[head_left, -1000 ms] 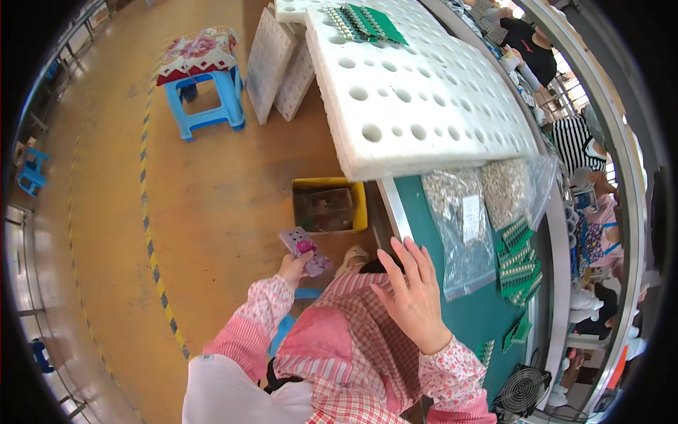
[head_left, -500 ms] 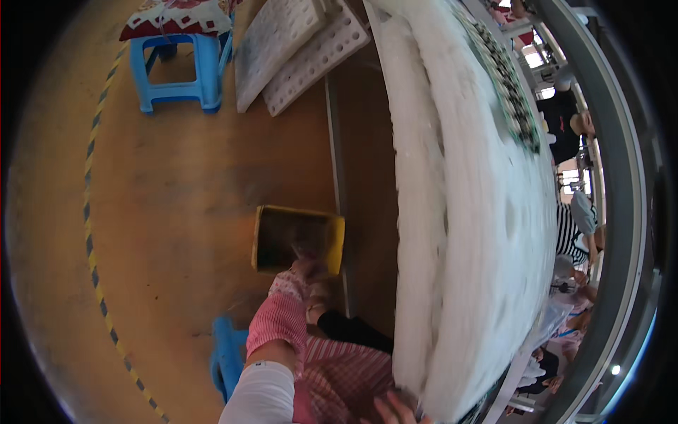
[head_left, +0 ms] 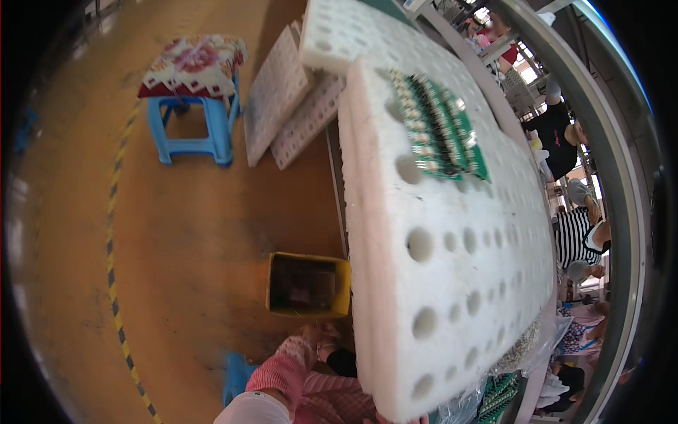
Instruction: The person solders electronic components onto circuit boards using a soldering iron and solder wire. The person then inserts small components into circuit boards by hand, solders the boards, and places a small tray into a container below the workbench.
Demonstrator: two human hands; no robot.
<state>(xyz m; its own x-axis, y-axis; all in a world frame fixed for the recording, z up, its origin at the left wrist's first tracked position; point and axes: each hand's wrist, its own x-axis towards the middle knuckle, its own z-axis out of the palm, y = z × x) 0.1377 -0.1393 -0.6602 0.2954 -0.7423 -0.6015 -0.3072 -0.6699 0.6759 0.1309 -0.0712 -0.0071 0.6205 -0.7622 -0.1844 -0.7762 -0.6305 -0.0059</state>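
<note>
My left hand (head_left: 308,333) is low in the frame, just in front of a yellow box (head_left: 339,290) on the floor; its fingers are small and blurred. A faint pinkish item (head_left: 300,290) lies inside the box. Only bits of my right hand (head_left: 417,420) show at the bottom edge, by the near corner of a thick white foam board (head_left: 452,275) with round holes; its grip is hidden. Rows of green circuit boards (head_left: 445,134) with metal parts rest on the foam. More boards (head_left: 498,396) and clear bags (head_left: 459,406) show beside its near end.
A blue stool (head_left: 187,141) with a floral cushion (head_left: 191,63) and leaning foam sheets (head_left: 279,92) stand ahead on the left. Another blue stool (head_left: 236,371) is below me. Striped floor tape (head_left: 113,261) runs along the left. Co-workers (head_left: 565,233) sit beyond a metal rail at right.
The purple-pink packet has left my raised left hand, which moved down toward the box. My right hand dropped to the foam's near end. The foam board looms much larger as the view shifted.
</note>
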